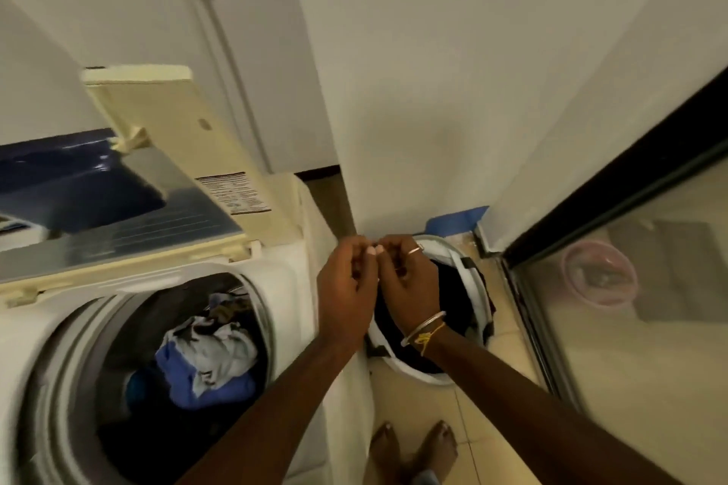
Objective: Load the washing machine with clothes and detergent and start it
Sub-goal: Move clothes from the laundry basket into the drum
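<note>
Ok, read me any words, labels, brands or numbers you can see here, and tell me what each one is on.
Sticker on the open washing machine lid: several printed lines, too blurred to read.
Nothing else in view carries a legible word, brand, number or sign.

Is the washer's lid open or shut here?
Open. The lid is folded up at the back, and the drum is exposed with clothes inside.

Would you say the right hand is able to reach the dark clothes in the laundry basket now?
Probably yes: the right hand is right over the open-topped laundry basket, and nothing covers the dark clothes.
</note>
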{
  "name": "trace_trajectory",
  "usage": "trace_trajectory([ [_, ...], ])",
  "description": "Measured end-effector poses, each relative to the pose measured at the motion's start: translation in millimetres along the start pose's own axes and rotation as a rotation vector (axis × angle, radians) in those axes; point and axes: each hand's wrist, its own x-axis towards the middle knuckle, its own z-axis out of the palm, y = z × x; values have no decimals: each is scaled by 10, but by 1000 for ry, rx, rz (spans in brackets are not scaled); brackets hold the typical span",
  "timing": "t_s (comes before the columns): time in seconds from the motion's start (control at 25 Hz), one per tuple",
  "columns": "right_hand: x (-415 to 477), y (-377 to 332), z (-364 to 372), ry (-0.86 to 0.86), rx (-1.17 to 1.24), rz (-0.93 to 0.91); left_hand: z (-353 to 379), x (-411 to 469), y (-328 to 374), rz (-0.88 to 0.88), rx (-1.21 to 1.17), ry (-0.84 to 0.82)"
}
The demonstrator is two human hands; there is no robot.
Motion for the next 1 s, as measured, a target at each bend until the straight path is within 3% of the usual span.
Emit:
trace_trajectory([
  [0.16,143,1015,-341,10,-198,199,957,93,-522,-267,132,-256],
  [0.32,199,2139,-459,-276,-433,415,1528,-7,-1255,-576,187,-440],
  [0.52,331,3633,-386,-641,-890,545,1909,-183,-2355,-774,246,-404],
  [0.64,292,4374,-238,-791,-949,607,2066,-458,-2864,-907,245,-319],
  [0.72,233,4687,-140,-892,-984,567,2142,-670,-3061,-885,276,-313],
  [0.84,192,4805,-148,-798,-876,564,2155,-793,-3214,-875,266,-343],
  [0.92,174,4657,-228,-587,-683,617,2092,-721,-3217,-918,257,-366],
  [1.0,185,4209,-317,-390,-394,740,1998,-600,-3125,-834,313,-458],
])
